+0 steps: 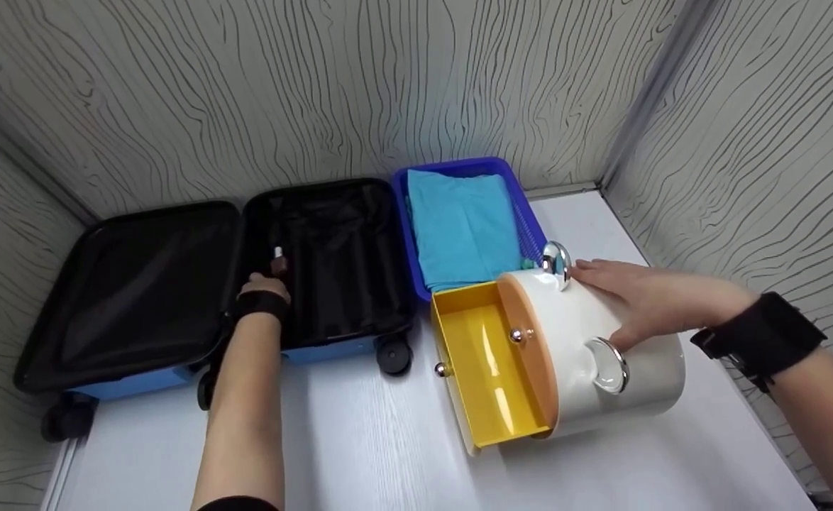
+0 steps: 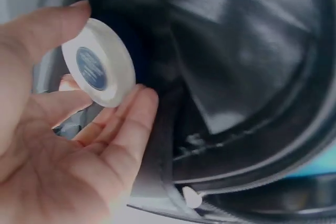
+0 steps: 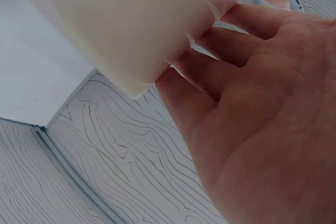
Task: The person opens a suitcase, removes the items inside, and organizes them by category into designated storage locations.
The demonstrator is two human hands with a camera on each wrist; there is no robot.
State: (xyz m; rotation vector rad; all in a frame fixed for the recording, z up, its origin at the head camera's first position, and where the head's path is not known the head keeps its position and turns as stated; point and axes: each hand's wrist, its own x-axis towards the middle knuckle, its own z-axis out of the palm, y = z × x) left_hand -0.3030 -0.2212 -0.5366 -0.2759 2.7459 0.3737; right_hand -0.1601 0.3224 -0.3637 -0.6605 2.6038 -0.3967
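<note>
My left hand is inside the right half of the black-lined open suitcase. In the left wrist view it holds a round jar with a white rim and a dark blue label, thumb on one side and fingers on the other. Just beyond that hand lies a small brown bottle with a white cap. My right hand rests with spread fingers on a white rounded storage box with silver ring handles. The box's yellow drawer is pulled out, and nothing shows inside it.
The suitcase's other half lies flat at the left, with black wheels towards me. A blue basket holding folded turquoise cloth stands between suitcase and box. Patterned walls close off the white table behind and at the sides.
</note>
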